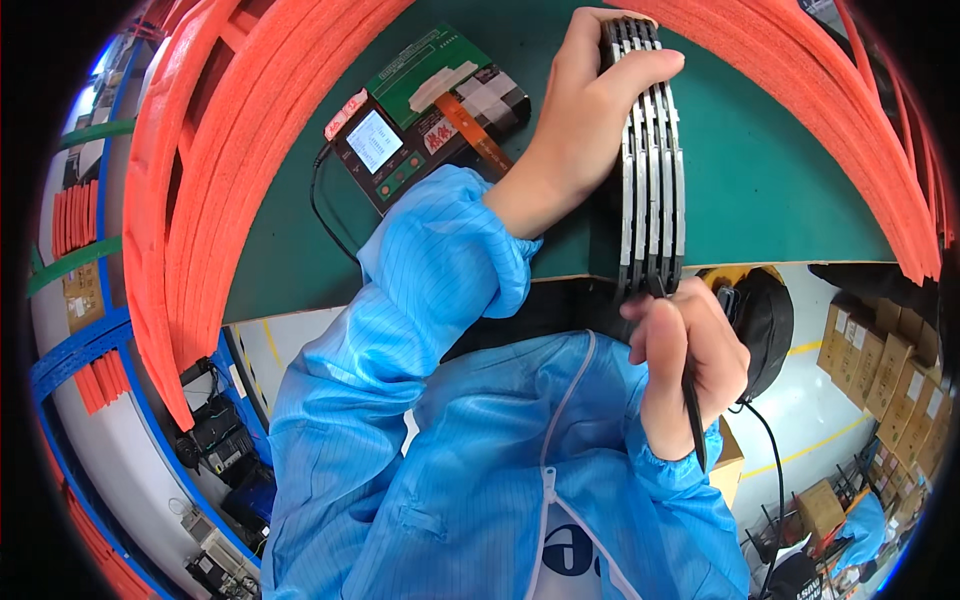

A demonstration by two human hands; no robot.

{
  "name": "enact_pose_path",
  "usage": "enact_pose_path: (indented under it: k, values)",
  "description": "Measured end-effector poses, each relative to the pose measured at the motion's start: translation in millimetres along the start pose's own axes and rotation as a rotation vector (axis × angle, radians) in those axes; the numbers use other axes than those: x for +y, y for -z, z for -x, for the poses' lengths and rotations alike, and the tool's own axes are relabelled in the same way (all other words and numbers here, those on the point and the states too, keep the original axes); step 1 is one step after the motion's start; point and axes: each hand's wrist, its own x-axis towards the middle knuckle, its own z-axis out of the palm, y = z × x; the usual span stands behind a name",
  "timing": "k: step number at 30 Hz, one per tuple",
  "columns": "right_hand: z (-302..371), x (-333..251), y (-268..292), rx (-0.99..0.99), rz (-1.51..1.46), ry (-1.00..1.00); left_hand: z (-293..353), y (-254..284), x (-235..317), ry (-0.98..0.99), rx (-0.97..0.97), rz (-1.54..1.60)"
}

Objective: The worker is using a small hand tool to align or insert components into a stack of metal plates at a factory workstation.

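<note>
A stack of several thin flat panels (652,180), with silver edges and black gaps between them, stands on edge over the workbench. My left hand (590,115) grips its far end, fingers behind and thumb across the edges. At the near end of the stack, my right hand (695,355) is closed around a thin black stick-like tool (692,415). The tool's upper end reaches the panels' lower edges; whether it touches them I cannot tell. The panels' faces are mostly hidden, so their exact kind does not show.
On the green benchtop (770,190), left of the stack, lies a tester with a lit screen (375,140), a green circuit board (425,75), an orange flat cable (468,130) and a black cord. Red foam strips (240,130) arch around the bench. Cardboard boxes (890,370) stand at right.
</note>
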Motion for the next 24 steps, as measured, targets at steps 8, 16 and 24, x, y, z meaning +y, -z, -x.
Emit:
enact_pose_path:
  k: [8, 16, 24]
  values:
    - [-4.2, -7.0, 1.4, -0.027, 0.060, -0.010, -1.1, 0.7, -3.0, -0.018, -0.023, 0.027]
    - [2.6, 6.3, 5.7, -0.058, 0.003, 0.122, -1.8, -1.7, -0.3, -0.028, -0.004, -0.017]
    - [6.0, 4.0, 1.2, 0.013, -0.136, -0.013, 1.4, -1.0, 2.4, 0.005, 0.008, -0.018]
